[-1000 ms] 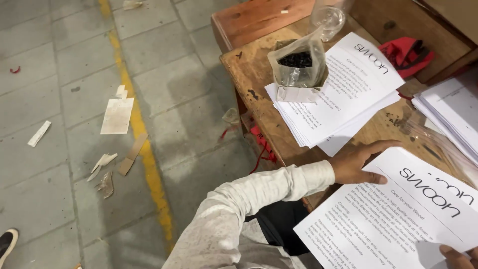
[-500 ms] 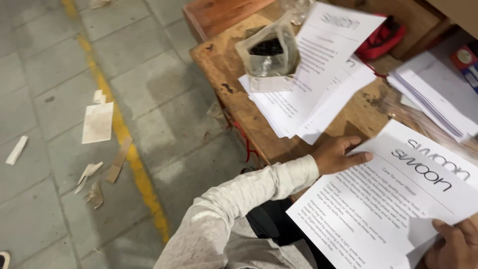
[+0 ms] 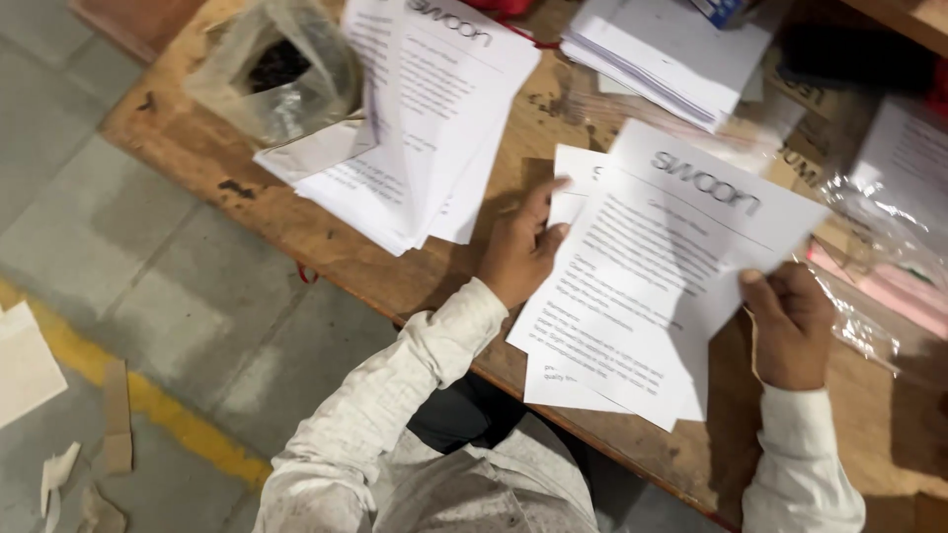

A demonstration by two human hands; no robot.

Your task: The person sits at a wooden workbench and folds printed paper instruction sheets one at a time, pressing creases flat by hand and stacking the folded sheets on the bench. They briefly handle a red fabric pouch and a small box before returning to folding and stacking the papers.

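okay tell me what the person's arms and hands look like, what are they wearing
Both arms wear long off-white fabric sleeves, creased and speckled with grey smudges, each ending in a plain cuff at the wrist. The left hand and right hand are bare: no gloves, rings or watch visible.

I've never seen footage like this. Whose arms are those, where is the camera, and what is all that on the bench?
No machine here: a person wears a camera on the head, looking down at their own two bare hands. The left hand and the right hand grip opposite edges of a printed white sheet, with more sheets under it. They lie on a worn wooden bench. Also there: a fanned pile of printed sheets, a neater paper stack, and a clear plastic bag holding something dark. Paper scraps litter the floor.
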